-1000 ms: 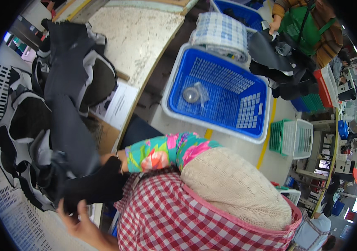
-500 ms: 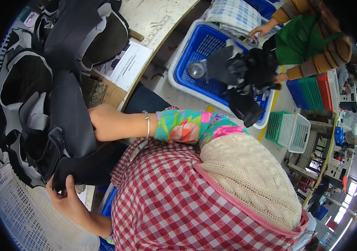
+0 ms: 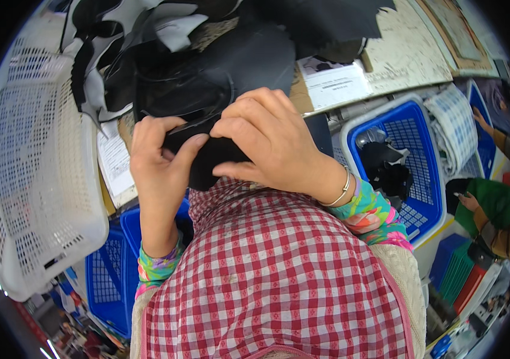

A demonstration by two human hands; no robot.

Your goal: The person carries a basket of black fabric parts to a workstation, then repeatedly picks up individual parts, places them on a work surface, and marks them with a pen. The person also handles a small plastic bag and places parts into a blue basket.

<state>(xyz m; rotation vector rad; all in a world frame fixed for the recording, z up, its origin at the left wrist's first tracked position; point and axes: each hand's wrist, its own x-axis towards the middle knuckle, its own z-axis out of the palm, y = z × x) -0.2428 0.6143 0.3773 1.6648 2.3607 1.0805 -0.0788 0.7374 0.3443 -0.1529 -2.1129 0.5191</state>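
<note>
A black leather-like piece (image 3: 210, 164) is held at the table's near edge, just in front of my checked apron. My left hand (image 3: 160, 158) pinches its edge between thumb and fingers. Close beside it, my right hand (image 3: 270, 140) grips the same piece with thumb and curled fingers, and the two thumbs almost meet. Part of the piece is hidden behind the hands. Beyond them lies a heap of black and grey cut pieces (image 3: 249, 63), some with jagged edges and pale undersides.
A white perforated basket (image 3: 34, 197) stands left, with blue baskets (image 3: 102, 272) below. Printed sheets (image 3: 114, 158) lie on the worktable (image 3: 413, 45). To the right, a white-rimmed blue basket (image 3: 425, 173) holds black pieces. A co-worker's hand (image 3: 469, 201) shows at far right.
The view has swung round toward the table. My right hand has left the heap and joined my left on the black piece, which has come nearer my apron.
</note>
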